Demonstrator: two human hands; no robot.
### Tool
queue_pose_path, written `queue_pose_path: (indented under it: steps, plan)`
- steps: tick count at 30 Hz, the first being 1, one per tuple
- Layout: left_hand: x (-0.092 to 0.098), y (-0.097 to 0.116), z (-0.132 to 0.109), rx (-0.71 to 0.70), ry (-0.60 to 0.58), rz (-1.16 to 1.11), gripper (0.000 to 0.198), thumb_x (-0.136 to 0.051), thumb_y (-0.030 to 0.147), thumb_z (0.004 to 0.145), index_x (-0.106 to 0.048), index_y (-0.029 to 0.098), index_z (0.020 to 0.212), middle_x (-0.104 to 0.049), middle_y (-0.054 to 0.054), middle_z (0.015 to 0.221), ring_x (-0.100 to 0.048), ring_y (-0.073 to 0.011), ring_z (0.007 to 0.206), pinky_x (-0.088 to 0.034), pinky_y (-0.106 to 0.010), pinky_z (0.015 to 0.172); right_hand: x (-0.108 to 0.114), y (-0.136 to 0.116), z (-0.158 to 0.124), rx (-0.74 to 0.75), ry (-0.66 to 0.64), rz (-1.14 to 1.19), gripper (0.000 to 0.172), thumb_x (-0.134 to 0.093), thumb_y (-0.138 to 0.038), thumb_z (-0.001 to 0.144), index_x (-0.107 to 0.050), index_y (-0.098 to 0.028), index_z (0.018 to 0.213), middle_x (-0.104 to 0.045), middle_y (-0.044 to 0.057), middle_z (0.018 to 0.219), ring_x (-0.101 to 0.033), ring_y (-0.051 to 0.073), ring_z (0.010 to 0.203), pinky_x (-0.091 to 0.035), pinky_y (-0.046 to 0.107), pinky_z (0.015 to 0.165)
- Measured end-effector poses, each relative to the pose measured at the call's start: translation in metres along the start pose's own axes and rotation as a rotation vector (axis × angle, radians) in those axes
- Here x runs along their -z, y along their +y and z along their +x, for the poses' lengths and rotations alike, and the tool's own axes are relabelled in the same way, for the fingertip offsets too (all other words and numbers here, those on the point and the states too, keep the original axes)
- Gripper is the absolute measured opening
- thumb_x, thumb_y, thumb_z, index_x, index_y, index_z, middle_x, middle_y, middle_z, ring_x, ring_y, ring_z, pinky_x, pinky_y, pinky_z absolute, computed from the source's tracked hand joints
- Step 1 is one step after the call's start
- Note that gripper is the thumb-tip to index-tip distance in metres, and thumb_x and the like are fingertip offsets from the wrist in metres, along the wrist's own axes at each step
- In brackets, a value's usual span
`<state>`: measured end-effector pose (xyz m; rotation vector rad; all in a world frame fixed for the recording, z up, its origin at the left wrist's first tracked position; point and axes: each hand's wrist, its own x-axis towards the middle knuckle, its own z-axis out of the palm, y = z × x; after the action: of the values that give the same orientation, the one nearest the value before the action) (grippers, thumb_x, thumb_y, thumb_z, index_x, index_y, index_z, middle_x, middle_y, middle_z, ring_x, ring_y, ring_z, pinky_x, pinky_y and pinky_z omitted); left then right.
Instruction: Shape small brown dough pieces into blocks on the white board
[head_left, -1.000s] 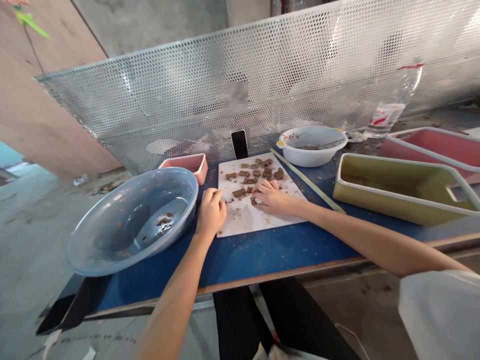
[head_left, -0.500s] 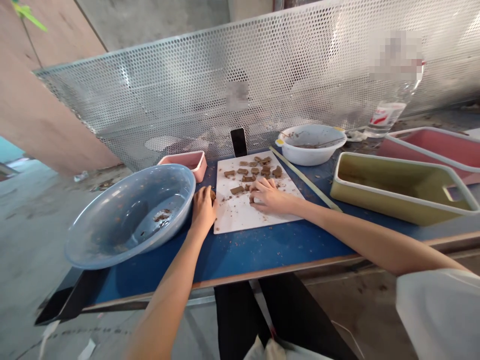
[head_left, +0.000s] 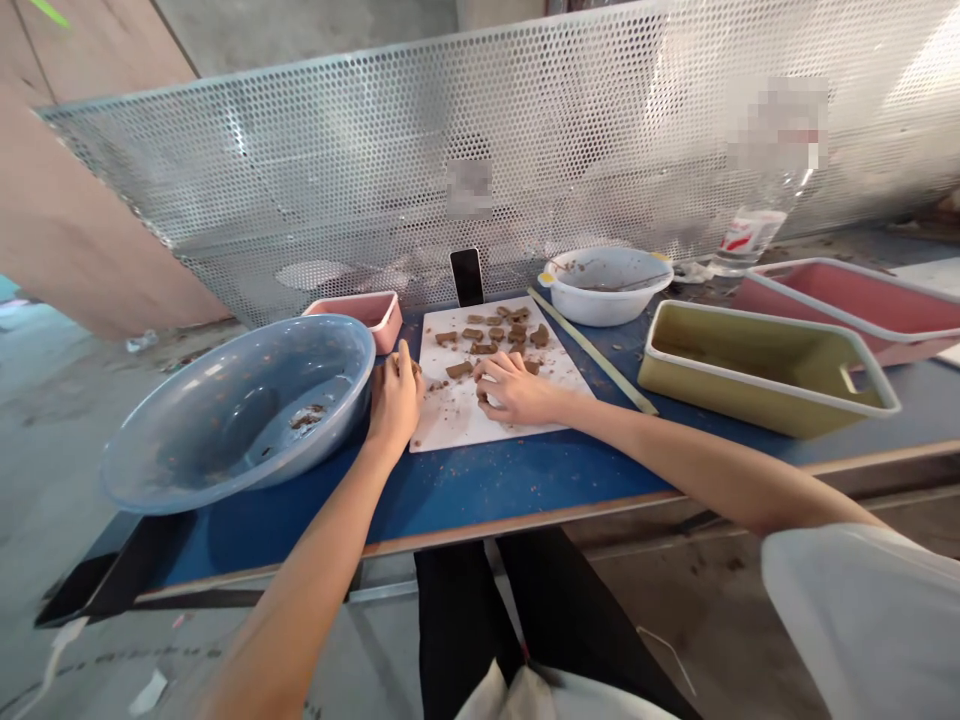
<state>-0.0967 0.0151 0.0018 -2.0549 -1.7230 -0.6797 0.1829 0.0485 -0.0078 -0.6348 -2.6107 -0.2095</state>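
My left hand (head_left: 396, 402) is closed around a brown clay-like lump (head_left: 413, 368), between the blue basin and the white board's left edge. On the white board (head_left: 442, 432) lie several small brown clay-like blocks (head_left: 484, 349), with crumbs scattered among them. My right hand (head_left: 514, 388) rests low over the middle of the board, its fingers curled down beside the nearest blocks. Whatever those fingers hold is hidden beneath them.
A large blue basin (head_left: 180, 420) stands at left, a small pink container (head_left: 386, 325) behind it. A phone (head_left: 467, 277) leans against the perforated metal screen (head_left: 360, 180). Rightward are a pale strip (head_left: 592, 350), a white bowl (head_left: 607, 305), a green bin (head_left: 720, 390), a pink bin (head_left: 870, 335) and a bottle (head_left: 750, 235).
The whole view has shifted slightly, so things appear further left and a little higher. My left hand has turned a bit around its lump; my right hand keeps about the same place on the board.
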Motion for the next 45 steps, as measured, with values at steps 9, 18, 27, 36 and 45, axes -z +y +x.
queue_pose_path:
  steps: [9, 18, 27, 36, 45]
  plan:
    - [0.008, 0.006, 0.002, 0.089, 0.039, -0.086, 0.059, -0.040, 0.023, 0.110, -0.045, 0.007, 0.167, -0.071, -0.024, 0.123, -0.074, -0.0368, 0.110, -0.060, -0.047, 0.098, 0.002, 0.002, 0.004, 0.019, 0.072, 0.029, 0.032, -0.056, -0.036, 0.111, -0.076, -0.016, 0.096, -0.067, 0.017, 0.124, -0.050, 0.033, 0.120, -0.038, 0.049, 0.098]
    - [0.013, 0.006, 0.002, 0.180, 0.031, -0.077, 0.059, -0.047, 0.025, 0.106, -0.049, 0.007, 0.163, -0.081, -0.023, 0.113, -0.081, -0.0366, 0.101, -0.061, -0.042, 0.088, 0.000, 0.007, 0.005, 0.017, 0.090, 0.038, 0.037, -0.059, -0.042, 0.113, -0.079, -0.017, 0.094, -0.068, 0.016, 0.120, -0.050, 0.033, 0.120, -0.039, 0.051, 0.102]
    - [0.019, 0.012, 0.002, 0.220, -0.058, -0.051, 0.050, -0.052, 0.032, 0.105, -0.063, 0.012, 0.149, -0.083, -0.016, 0.092, -0.081, -0.0353, 0.086, -0.059, -0.039, 0.080, -0.005, 0.005, 0.006, 0.039, 0.041, 0.003, 0.033, -0.056, -0.042, 0.115, -0.075, -0.017, 0.126, -0.064, 0.018, 0.136, -0.047, 0.035, 0.129, -0.042, 0.054, 0.111]
    - [0.021, -0.004, 0.000, -0.037, -0.028, -0.293, 0.049, -0.046, 0.030, 0.100, -0.065, 0.015, 0.143, -0.080, -0.007, 0.088, -0.079, -0.0271, 0.087, -0.059, -0.035, 0.084, -0.003, 0.003, 0.011, 0.106, 0.075, 0.007, 0.040, -0.050, -0.049, 0.118, -0.074, -0.017, 0.119, -0.071, 0.015, 0.123, -0.051, 0.032, 0.121, -0.039, 0.048, 0.109]
    - [0.010, -0.017, 0.003, -0.157, 0.144, -0.411, 0.041, -0.052, 0.029, 0.097, -0.068, 0.017, 0.133, -0.076, -0.004, 0.081, -0.074, -0.0239, 0.075, -0.058, -0.033, 0.078, -0.001, 0.001, 0.014, 0.160, 0.103, 0.054, 0.040, -0.044, -0.046, 0.122, -0.071, -0.018, 0.115, -0.077, 0.006, 0.104, -0.062, 0.022, 0.100, -0.029, 0.042, 0.104]
